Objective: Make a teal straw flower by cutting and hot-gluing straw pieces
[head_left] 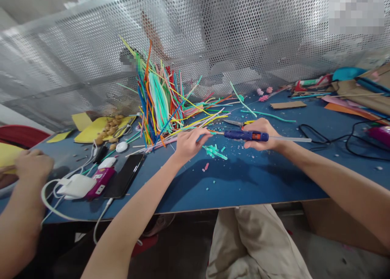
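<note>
My right hand (262,135) is closed around a blue glue gun (245,135) held level over the blue table (243,177), its nozzle pointing left and a clear glue stick (291,139) jutting out the back to the right. My left hand (190,142) is pinched on a thin stick (213,132) right at the gun's tip. Under the two hands lie teal pipe-cleaner scraps (215,151). A large heap of coloured pipe cleaners (161,104) rises just behind my left hand.
Scissors (239,123) lie behind the glue gun. A black phone (124,175), a white charger (77,185) and a purple device (100,181) sit left. Another person's hand (32,163) rests at far left. A black cable (332,139), cardboard (288,104) and paper clutter lie to the right.
</note>
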Available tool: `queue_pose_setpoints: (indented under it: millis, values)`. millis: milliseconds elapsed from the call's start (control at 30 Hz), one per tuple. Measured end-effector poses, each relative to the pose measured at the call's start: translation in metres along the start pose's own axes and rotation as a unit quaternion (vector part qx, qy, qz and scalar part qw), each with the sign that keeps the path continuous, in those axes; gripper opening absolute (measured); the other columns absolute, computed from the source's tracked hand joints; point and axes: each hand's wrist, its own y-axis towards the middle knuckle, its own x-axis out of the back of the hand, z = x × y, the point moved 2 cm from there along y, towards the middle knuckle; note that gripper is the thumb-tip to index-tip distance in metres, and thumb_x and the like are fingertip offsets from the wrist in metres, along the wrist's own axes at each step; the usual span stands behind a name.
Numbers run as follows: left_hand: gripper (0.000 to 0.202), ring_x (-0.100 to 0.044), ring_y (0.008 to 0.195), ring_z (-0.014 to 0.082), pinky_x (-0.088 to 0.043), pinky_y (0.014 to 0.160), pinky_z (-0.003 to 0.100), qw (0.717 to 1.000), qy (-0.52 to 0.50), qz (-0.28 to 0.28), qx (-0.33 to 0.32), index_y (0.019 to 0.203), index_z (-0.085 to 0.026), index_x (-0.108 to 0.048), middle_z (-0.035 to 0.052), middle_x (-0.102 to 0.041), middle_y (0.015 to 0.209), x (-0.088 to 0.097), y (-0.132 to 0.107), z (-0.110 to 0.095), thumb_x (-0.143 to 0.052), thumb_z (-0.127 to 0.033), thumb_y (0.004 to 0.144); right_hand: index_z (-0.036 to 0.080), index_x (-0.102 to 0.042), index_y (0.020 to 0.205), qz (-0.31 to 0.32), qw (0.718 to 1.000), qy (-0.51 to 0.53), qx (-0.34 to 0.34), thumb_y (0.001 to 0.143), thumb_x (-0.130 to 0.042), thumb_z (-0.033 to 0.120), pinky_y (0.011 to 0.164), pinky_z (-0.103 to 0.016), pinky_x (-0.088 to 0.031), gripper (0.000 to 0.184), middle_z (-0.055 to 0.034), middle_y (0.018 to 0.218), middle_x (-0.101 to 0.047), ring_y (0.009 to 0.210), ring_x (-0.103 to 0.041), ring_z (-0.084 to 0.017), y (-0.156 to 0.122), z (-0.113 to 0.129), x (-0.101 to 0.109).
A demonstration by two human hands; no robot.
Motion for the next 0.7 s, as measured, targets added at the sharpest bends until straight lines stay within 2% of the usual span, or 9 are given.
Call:
queue_pose_setpoints:
  millis: [367, 467, 533, 600, 633, 667, 700]
  values:
    - [0.009, -0.071, 0.07, 0.0078, -0.046, 0.063, 0.019, 1.0, -0.02, 0.008, 0.004, 0.097, -0.018, -0.066, -0.0005, -0.078, 0.089, -0.001, -0.002, 0.002, -0.071, -0.024, 0.093, 0.021, -0.055, 0.065, 0.018, 0.999, -0.032, -0.017, 0.087, -0.062, 0.066, 0.053, -0.029, -0.028, 0.05, 0.0024, 0.057, -0.051, 0.05, -0.044, -0.01, 0.0, 0.001, -0.001]
    - [0.007, -0.072, 0.073, 0.009, -0.049, 0.066, 0.019, 0.999, -0.035, 0.015, 0.002, 0.095, -0.018, -0.066, 0.0006, -0.078, 0.089, 0.0, 0.0, -0.001, -0.068, -0.025, 0.095, 0.021, -0.059, 0.068, 0.024, 0.992, -0.095, -0.075, 0.086, -0.058, 0.071, 0.057, -0.029, -0.032, 0.053, 0.0005, 0.06, -0.057, 0.054, -0.049, -0.012, 0.001, -0.003, 0.001]
    - [0.006, -0.073, 0.075, 0.0096, -0.05, 0.067, 0.02, 0.999, -0.04, 0.026, 0.002, 0.095, -0.019, -0.067, 0.0002, -0.079, 0.09, 0.0, 0.001, -0.001, -0.067, -0.025, 0.095, 0.021, -0.062, 0.073, -0.007, 0.964, -0.189, -0.185, 0.088, -0.056, 0.071, 0.061, -0.029, -0.033, 0.052, -0.0019, 0.065, -0.061, 0.06, -0.055, -0.015, 0.002, -0.011, 0.008]
    - [0.006, -0.074, 0.077, 0.0097, -0.051, 0.068, 0.02, 0.998, -0.039, 0.046, 0.009, 0.096, -0.02, -0.067, -0.0007, -0.079, 0.092, -0.002, 0.0, 0.0, -0.067, -0.026, 0.096, 0.021, -0.064, 0.084, -0.048, 0.904, -0.29, -0.309, 0.09, -0.055, 0.064, 0.065, -0.03, -0.034, 0.045, -0.0055, 0.076, -0.067, 0.07, -0.058, -0.018, 0.001, -0.024, 0.023]
    - [0.006, -0.074, 0.078, 0.0097, -0.051, 0.068, 0.02, 0.998, -0.037, 0.056, 0.014, 0.097, -0.021, -0.068, -0.001, -0.079, 0.093, -0.003, -0.001, 0.001, -0.066, -0.026, 0.096, 0.021, -0.064, 0.093, -0.059, 0.871, -0.328, -0.361, 0.091, -0.056, 0.059, 0.067, -0.03, -0.035, 0.039, -0.0081, 0.085, -0.069, 0.075, -0.059, -0.02, -0.001, -0.032, 0.033]
    - [0.007, -0.075, 0.079, 0.0098, -0.052, 0.069, 0.02, 0.997, -0.035, 0.066, 0.02, 0.099, -0.021, -0.068, -0.0011, -0.079, 0.095, -0.004, -0.003, 0.002, -0.065, -0.027, 0.097, 0.02, -0.063, 0.105, -0.052, 0.85, -0.351, -0.389, 0.091, -0.058, 0.051, 0.07, -0.031, -0.036, 0.034, -0.0115, 0.099, -0.07, 0.083, -0.06, -0.022, -0.004, -0.041, 0.042]
    - [0.008, -0.075, 0.08, 0.01, -0.052, 0.07, 0.02, 0.997, -0.032, 0.073, 0.025, 0.1, -0.021, -0.068, -0.001, -0.079, 0.096, -0.005, -0.004, 0.003, -0.063, -0.027, 0.098, 0.018, -0.058, 0.117, -0.041, 0.835, -0.368, -0.407, 0.089, -0.062, 0.043, 0.073, -0.033, -0.037, 0.038, -0.0164, 0.114, -0.067, 0.091, -0.06, -0.024, -0.009, -0.05, 0.052]
